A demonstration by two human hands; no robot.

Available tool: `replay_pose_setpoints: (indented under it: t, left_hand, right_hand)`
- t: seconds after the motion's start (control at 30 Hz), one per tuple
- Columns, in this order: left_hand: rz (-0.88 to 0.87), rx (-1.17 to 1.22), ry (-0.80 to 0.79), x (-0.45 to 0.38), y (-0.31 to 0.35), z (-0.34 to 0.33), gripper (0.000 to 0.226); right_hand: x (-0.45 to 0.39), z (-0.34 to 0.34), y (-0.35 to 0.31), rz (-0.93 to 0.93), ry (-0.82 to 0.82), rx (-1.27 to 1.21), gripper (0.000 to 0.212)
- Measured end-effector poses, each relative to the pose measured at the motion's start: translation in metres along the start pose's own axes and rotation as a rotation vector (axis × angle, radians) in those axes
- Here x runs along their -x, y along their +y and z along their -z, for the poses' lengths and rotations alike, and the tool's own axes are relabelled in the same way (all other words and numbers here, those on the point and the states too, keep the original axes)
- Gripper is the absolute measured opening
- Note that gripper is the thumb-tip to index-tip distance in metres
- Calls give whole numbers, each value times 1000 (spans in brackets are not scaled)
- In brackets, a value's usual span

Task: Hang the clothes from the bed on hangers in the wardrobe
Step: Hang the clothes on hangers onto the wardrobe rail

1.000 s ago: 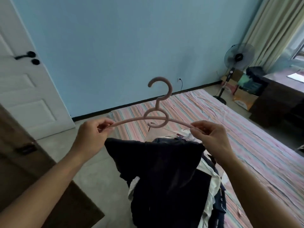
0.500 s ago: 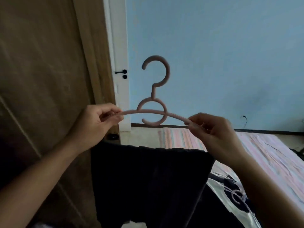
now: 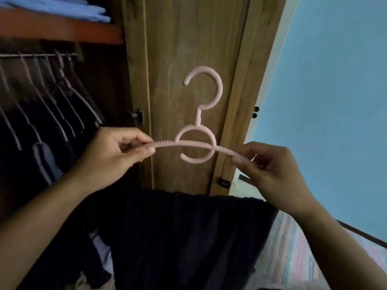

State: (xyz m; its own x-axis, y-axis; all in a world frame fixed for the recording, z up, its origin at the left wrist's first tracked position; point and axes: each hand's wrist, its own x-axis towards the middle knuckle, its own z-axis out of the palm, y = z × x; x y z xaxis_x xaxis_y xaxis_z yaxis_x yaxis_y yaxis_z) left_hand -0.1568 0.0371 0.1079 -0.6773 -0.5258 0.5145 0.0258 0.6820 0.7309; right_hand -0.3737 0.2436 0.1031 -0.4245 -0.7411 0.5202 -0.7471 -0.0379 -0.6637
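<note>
I hold a pale pink hanger (image 3: 201, 114) upright in front of me, hook at the top. My left hand (image 3: 113, 158) pinches its left arm and my right hand (image 3: 272, 172) pinches its right arm. A dark navy garment (image 3: 188, 237) hangs below the hanger, between my forearms; how it sits on the hanger is hidden by my hands. The open wardrobe is at the left, with a metal rail (image 3: 37, 55) carrying several pink hangers with dark clothes (image 3: 52, 114).
The wardrobe's brown wooden door (image 3: 188, 38) stands straight behind the hanger. A shelf (image 3: 58, 30) above the rail holds folded blue clothes (image 3: 62, 7). The blue wall (image 3: 335, 101) is at the right, and the striped bed cover (image 3: 293, 258) shows at the lower right.
My view has swung left from the bed and blue wall to the open wardrobe. Both hands keep their pinch on the hanger, which has risen, with the dark garment still below it.
</note>
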Motion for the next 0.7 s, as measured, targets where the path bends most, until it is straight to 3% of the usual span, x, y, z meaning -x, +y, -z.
replay_pose_setpoints:
  t: [0.2, 0.37, 0.53, 0.7]
  left_hand:
    - [88, -73, 180, 32, -4, 44, 13]
    - [156, -72, 338, 60, -6, 73, 10]
    - [180, -156, 374, 84, -6, 102, 6]
    - [218, -216, 430, 109, -15, 140, 5]
  right_hand:
    - [-40, -48, -22, 233, -131, -8, 7]
    - [-66, -86, -39, 370, -321, -155, 9]
    - [-82, -132, -66, 499, -467, -189, 14]
    - [-88, -178, -95, 478, -554, -232, 13]
